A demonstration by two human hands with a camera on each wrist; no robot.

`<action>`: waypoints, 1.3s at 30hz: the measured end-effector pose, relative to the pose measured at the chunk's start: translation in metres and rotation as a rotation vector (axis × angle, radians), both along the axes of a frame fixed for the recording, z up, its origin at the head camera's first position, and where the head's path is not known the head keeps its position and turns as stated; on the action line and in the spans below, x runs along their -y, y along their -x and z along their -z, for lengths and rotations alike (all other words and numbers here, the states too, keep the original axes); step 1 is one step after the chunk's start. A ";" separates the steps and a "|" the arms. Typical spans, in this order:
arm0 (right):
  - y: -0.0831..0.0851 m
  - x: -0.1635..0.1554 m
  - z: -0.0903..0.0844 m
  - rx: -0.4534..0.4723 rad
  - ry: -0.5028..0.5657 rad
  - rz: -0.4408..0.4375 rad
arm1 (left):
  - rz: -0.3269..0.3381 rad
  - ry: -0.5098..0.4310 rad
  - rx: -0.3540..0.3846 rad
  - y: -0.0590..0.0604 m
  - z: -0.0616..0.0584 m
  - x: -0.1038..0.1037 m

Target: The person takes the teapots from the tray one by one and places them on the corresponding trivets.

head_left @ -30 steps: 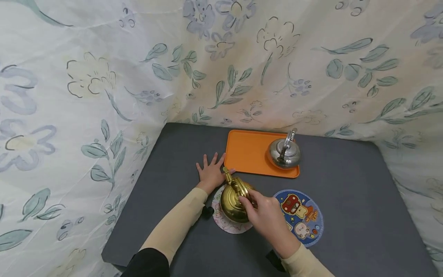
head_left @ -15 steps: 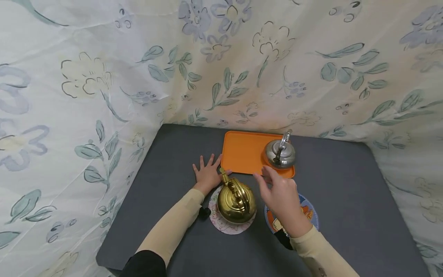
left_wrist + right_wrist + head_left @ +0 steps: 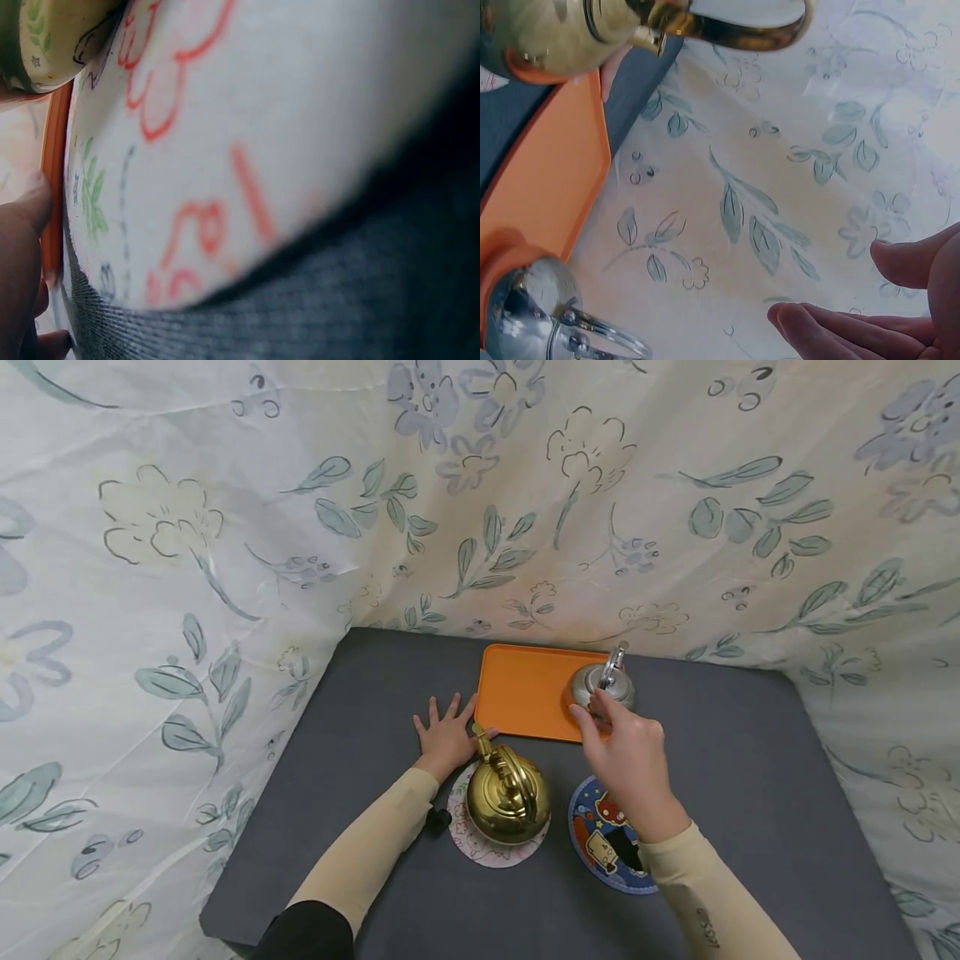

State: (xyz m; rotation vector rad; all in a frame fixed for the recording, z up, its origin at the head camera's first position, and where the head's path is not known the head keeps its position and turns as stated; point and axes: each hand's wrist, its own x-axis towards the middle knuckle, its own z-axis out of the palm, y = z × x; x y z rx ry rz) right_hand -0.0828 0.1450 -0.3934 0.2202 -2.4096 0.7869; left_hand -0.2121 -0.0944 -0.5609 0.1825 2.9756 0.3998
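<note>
Released from the brass kettle, right hand now reaches, fingers loosely open, to silver kettle on orange tray, its handle running toward the far wall; left hand flat

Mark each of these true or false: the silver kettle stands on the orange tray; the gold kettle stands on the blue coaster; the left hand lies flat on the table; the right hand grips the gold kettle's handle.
1. The silver kettle stands on the orange tray. True.
2. The gold kettle stands on the blue coaster. False: it stands on the pale round coaster beside it.
3. The left hand lies flat on the table. True.
4. The right hand grips the gold kettle's handle. False: it reaches to the silver kettle, fingers uncurled.
</note>
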 end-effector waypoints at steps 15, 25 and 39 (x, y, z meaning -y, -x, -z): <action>0.027 -0.017 -0.002 0.044 -0.009 0.081 | 0.013 0.016 -0.007 0.001 0.005 0.004; 0.050 -0.035 0.011 0.159 -0.065 0.163 | 0.002 0.020 0.011 0.000 0.007 0.004; 0.075 -0.048 0.031 0.342 -0.066 0.215 | -0.005 0.037 -0.007 0.003 0.008 0.003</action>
